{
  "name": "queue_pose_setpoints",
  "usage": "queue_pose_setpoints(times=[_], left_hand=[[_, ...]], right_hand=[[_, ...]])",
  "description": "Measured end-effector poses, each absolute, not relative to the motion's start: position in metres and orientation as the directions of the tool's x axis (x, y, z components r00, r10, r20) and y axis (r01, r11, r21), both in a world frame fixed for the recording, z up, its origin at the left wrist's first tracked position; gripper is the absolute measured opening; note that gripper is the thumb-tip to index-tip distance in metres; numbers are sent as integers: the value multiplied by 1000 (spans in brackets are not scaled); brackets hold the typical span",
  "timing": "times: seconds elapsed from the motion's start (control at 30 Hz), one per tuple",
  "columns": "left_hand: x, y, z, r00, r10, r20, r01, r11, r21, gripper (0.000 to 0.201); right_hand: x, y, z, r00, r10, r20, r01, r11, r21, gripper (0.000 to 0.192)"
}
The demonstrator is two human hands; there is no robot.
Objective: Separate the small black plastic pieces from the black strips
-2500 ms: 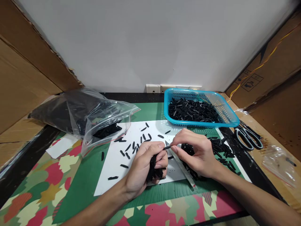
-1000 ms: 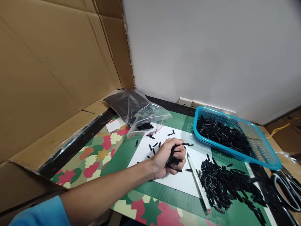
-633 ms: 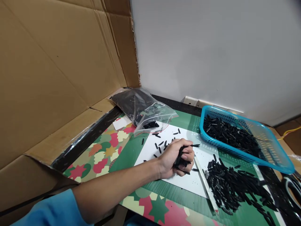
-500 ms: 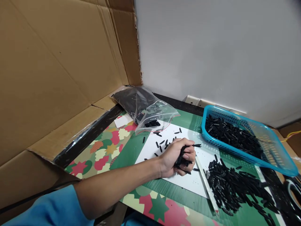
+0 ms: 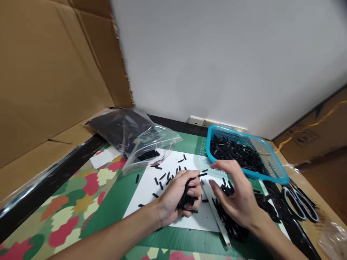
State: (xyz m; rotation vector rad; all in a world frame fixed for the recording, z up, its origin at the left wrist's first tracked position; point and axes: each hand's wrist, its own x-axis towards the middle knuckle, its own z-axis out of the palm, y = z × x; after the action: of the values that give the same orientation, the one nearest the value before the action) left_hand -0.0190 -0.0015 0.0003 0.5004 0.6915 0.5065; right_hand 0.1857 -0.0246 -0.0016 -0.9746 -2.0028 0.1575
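Left hand (image 5: 177, 195) clenched a bundle of black strips (image 5: 187, 196) over the white sheet (image 5: 151, 187); right hand (image 5: 238, 200) hovered beside it, grip open and empty — basket (image 5: 273, 173) part-filled, a heap (image 5: 233, 224) and bag (image 5: 127, 131) seemingly left

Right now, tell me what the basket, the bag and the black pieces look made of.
Basket: likely moulded plastic, glossy turquoise, with perforated walls.
Bag: thin clear plastic film, shiny and creased, with a red line along its mouth.
Black pieces in the left hand: probably plastic or rubber, matte; too small to tell.
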Motion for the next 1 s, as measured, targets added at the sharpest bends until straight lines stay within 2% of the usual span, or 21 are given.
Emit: queue_pose_setpoints(times=[0.13, 0.3, 0.47, 0.77, 0.9, 1.0], left_hand=[[-17, -2, 1, 644, 584, -495, -230, 764, 603, 47], [-16, -4, 4, 621, 568, -541, -199, 782, 591, 47], [-13, -7, 7, 629, 550, -549, -171, 787, 593, 50], [-11, -6, 5, 617, 581, -531, -181, 761, 623, 50], [-10, -6, 6, 589, 598, -543, -170, 749, 641, 49], [-10, -6, 7, 597, 601, -531, -167, 741, 651, 48]], right_hand=[[185, -18, -10, -358, 703, 615, 484, 702, -522, 26], [182, -22, -15, -260, 812, 522, 394, 583, -711, 13], [181, -27, -19, -205, 839, 505, 339, 545, -767, 9], [182, -29, -18, -225, 812, 539, 365, 583, -726, 8], [183, -29, -17, -280, 761, 586, 423, 645, -636, 8], [186, -29, -14, -319, 701, 638, 499, 697, -515, 7]])
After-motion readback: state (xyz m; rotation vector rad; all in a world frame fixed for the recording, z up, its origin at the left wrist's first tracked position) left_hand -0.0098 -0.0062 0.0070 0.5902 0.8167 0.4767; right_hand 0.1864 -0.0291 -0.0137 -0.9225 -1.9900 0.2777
